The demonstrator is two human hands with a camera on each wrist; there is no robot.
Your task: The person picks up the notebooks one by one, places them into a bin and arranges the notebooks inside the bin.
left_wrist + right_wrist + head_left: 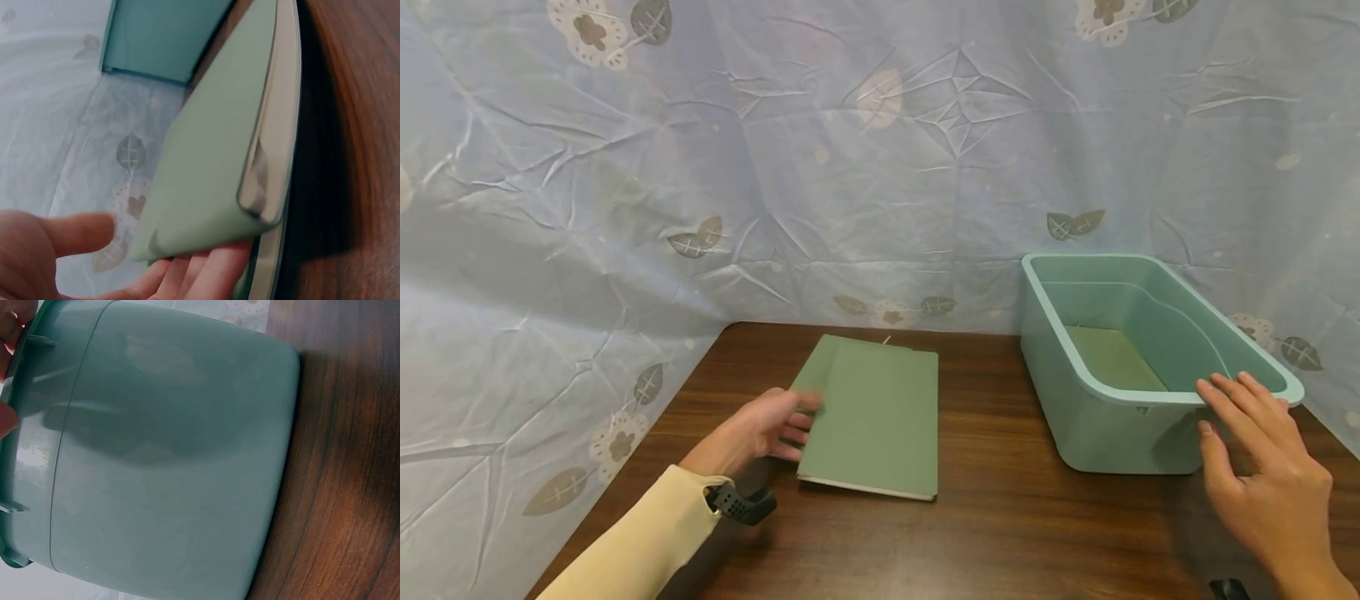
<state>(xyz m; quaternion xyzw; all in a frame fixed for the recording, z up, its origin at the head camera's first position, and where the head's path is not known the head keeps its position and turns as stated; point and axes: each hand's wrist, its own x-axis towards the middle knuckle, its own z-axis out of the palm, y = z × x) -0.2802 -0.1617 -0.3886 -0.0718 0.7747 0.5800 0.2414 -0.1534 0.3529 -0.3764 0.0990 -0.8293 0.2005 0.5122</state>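
Observation:
My left hand (772,425) is at the left edge of two stacked green notebooks. In the left wrist view its fingers (215,269) lie under the edge of the upper notebook (209,156), while the thumb stands apart from the cover. The upper notebook (880,417) sits askew on the lower notebook (810,371), whose left part shows. My right hand (1270,467) rests at the near right corner of a teal plastic bin (1131,437). Its extended fingers lie across the rim, with the thumb lower on the outside.
Inside the bin lies a flat green piece (1112,354). The bin stands on the right of a dark wooden table (1000,517). A floral-patterned cloth (880,192) hangs behind the table and along its left side.

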